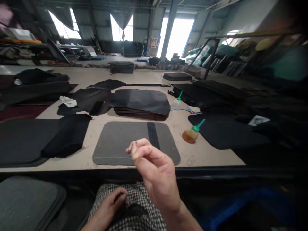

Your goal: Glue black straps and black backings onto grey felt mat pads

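My right hand is raised in front of the table edge, thumb and fingers pinched together; whether anything small sits between the fingertips I cannot make out. Behind it lies a grey rounded panel with a dark strip across its right part. My left hand is low over the checked cloth on my lap, its fingers curled in with nothing showing in them. Right of the panel stands a squeeze bottle of amber liquid with a green nozzle. A stack of dark panels lies beyond.
Dark sheets cover the left of the table, near a phone and a crumpled white cloth. A second green-tipped bottle and a dark panel are on the right. More grey panels are stacked low at left.
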Available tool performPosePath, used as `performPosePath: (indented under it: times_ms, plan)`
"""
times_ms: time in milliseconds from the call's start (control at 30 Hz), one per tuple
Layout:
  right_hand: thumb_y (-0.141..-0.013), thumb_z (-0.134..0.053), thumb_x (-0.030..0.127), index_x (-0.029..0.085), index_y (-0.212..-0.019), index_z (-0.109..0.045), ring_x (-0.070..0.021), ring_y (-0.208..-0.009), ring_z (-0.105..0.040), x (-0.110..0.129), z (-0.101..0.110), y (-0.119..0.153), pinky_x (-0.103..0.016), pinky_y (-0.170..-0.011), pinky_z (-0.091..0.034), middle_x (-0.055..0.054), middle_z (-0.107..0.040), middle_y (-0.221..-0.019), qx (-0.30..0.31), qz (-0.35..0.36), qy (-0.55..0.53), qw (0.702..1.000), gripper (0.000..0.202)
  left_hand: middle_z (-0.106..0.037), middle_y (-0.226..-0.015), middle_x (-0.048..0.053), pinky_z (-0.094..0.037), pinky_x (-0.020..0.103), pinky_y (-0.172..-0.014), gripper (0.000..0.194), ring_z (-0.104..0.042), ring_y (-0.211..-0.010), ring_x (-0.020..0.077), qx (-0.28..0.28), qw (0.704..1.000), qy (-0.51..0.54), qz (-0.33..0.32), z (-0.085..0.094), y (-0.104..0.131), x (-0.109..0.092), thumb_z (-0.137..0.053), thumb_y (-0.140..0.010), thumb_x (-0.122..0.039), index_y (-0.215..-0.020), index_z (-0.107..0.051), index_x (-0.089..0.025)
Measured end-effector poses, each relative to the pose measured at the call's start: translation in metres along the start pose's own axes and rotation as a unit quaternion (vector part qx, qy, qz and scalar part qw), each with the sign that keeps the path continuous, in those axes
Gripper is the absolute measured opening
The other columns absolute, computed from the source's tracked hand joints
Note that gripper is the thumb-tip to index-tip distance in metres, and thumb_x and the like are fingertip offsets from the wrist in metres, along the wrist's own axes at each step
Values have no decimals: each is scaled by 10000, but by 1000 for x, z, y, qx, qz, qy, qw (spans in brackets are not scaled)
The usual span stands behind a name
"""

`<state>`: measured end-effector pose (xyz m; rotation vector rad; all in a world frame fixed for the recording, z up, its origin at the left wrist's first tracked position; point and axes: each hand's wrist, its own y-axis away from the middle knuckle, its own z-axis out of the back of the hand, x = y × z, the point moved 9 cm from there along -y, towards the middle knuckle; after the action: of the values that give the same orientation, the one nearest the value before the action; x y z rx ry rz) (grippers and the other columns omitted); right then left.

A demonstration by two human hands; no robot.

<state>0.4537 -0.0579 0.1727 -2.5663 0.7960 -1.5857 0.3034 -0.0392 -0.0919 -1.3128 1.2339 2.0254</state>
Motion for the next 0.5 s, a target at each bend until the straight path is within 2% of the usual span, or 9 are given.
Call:
performPosePath:
  times_ms: [100, 167, 367, 500]
  plan:
    - [-907, -789, 333, 251, -939, -810, -181, -991, -589, -44, 6, -4, -334, -980, -482, -28, -669, -1025, -15, -107, -36, 994, 90, -682, -942, 36, -457, 322, -826, 459, -595, -905, 221, -33, 999, -2, -25, 12, 5, 3, -530, -944, -640, -1027, -687, -217]
    - [-915, -783, 378, 240, -973, -816, -189, -1025, -589, -62, 10, -2, -330, -989, -464, -38, -693, -1046, -17, -145, -39, 988, 153, -695, -967, 46, -462, 320, -836, 419, -607, -922, 224, -39, 999, -8, -30, 15, 6, 3, -535, -956, -584, -1047, -693, -206]
    - [-919, -763, 468, 227, -1000, -800, -194, -1047, -595, -79, 12, 3, -313, -967, -463, -51, -705, -1107, -17, -181, -20, 983, 257, -707, -1015, 53, -468, 324, -902, 367, -620, -987, 227, -52, 998, -16, -27, 22, 12, -5, -540, -969, -518, -1046, -702, -198]
    - [-875, -812, 483, 221, -957, -722, -177, -962, -598, -85, 11, 6, -283, -875, -485, -32, -677, -1027, 8, -182, 19, 983, 289, -680, -930, 35, -473, 289, -786, 370, -605, -855, 180, -20, 999, 27, -28, 40, 30, -25, -573, -964, -524, -1044, -677, -178]
